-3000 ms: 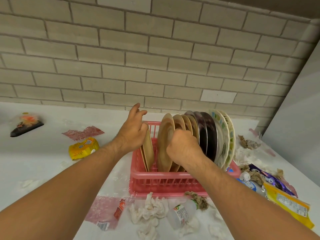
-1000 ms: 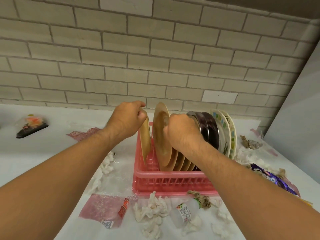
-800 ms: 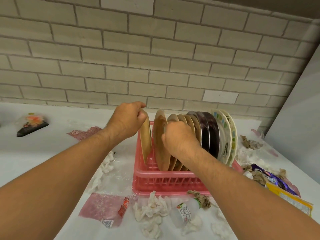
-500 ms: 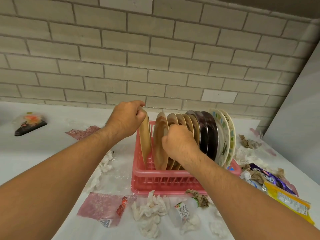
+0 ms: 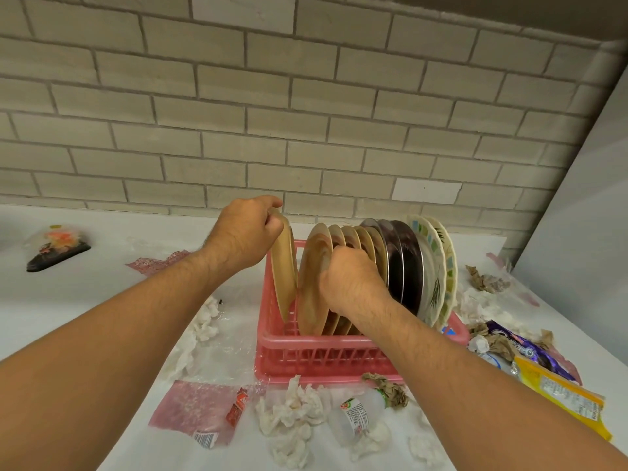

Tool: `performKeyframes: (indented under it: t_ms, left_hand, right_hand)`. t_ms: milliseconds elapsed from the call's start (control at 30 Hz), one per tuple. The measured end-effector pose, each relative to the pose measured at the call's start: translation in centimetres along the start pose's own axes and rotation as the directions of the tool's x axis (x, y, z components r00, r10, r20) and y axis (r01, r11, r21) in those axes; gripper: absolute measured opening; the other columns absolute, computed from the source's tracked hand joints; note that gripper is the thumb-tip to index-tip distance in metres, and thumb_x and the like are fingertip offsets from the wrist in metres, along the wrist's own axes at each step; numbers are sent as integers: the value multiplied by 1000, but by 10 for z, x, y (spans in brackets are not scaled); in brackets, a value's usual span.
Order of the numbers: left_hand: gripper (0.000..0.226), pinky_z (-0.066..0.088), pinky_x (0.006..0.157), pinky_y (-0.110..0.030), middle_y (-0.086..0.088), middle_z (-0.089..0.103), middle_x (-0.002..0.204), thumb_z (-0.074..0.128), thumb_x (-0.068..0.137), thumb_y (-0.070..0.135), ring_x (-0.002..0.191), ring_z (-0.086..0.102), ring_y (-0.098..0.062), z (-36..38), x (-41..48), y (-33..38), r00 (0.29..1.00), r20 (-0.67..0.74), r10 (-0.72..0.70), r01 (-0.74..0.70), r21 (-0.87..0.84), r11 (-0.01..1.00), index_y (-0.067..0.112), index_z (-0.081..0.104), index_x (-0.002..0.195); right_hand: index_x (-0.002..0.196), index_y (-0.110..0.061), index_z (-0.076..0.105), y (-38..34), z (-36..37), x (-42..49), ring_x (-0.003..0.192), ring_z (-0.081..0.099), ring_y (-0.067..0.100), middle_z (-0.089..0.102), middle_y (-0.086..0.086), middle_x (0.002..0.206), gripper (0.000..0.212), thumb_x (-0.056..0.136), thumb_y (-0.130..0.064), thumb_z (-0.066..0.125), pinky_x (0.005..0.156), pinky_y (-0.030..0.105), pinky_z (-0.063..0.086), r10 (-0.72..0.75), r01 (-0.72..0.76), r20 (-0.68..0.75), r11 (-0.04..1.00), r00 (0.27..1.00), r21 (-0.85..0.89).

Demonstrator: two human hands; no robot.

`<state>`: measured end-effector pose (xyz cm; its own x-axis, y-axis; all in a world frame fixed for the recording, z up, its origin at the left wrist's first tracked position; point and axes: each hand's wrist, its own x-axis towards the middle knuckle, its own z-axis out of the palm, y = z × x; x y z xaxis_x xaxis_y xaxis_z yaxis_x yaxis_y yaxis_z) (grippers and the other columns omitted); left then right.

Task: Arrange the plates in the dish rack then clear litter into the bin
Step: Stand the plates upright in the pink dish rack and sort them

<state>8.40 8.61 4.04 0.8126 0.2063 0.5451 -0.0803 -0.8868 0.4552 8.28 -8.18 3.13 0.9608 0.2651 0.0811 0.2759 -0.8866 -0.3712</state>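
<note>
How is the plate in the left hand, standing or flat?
Standing: the tan plate sits on edge in the pink dish rack, left hand gripping its top.

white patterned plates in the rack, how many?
2. Both stand on edge at the right end of the pink rack: the inner white plate beside the dark plates, the outer white plate last in the row.

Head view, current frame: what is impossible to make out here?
Bin: outside the head view's frame.
Which of the tan plates the right hand grips: head view, its knuckles hide the fingers.
Fingertips of the left hand: head view, tucked behind the leftmost tan plate it holds.
Plate bottoms and slots: head view, hidden by the dish rack front wall.
Bottle label text: head view, too small.
</note>
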Motion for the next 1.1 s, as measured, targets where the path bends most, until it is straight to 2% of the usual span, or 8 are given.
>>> performKeyframes:
  t_ms: [300, 533, 833, 1100]
  left_hand:
    - [39, 38, 51, -22, 7, 52, 55, 43, 92, 15, 53, 52, -11, 0, -1, -2, 1000, 1, -11, 11, -6, 1000, 17, 57, 128]
    - [40, 44, 54, -24, 6, 53, 56, 42, 92, 15, 54, 53, -13, -1, -3, -1, 1000, 8, -11, 11, -17, 1000, 18, 57, 128]
    - [40, 39, 51, -22, 7, 53, 57, 43, 92, 16, 55, 54, -13, 4, -6, 4, 1000, 20, 3, -3, -4, 1000, 19, 56, 130]
    - [39, 33, 48, -18, 8, 52, 57, 42, 94, 17, 54, 53, -10, 7, -6, 6, 1000, 25, 6, -6, 19, 1000, 20, 56, 130]
  right_hand:
    - [101, -7, 61, -3, 3, 0, 78, 67, 20, 65, 8, 86, 12, 95, -12, 53, 75, 36, 60, -5, 5, 16, 1000, 1000, -5]
    - [91, -11, 61, 4, 3, -2, 75, 67, 20, 65, 5, 80, 14, 96, -17, 50, 72, 37, 60, 8, -8, -1, 998, 1000, 55]
    - [111, -16, 58, 9, -2, -7, 82, 63, 18, 62, 0, 90, 23, 94, -30, 51, 74, 38, 58, -48, 52, -62, 997, 997, 53]
    - [107, -15, 56, 8, 1, -8, 81, 65, 21, 62, 3, 91, 13, 94, -19, 54, 73, 38, 60, -9, 11, -18, 993, 1000, 114]
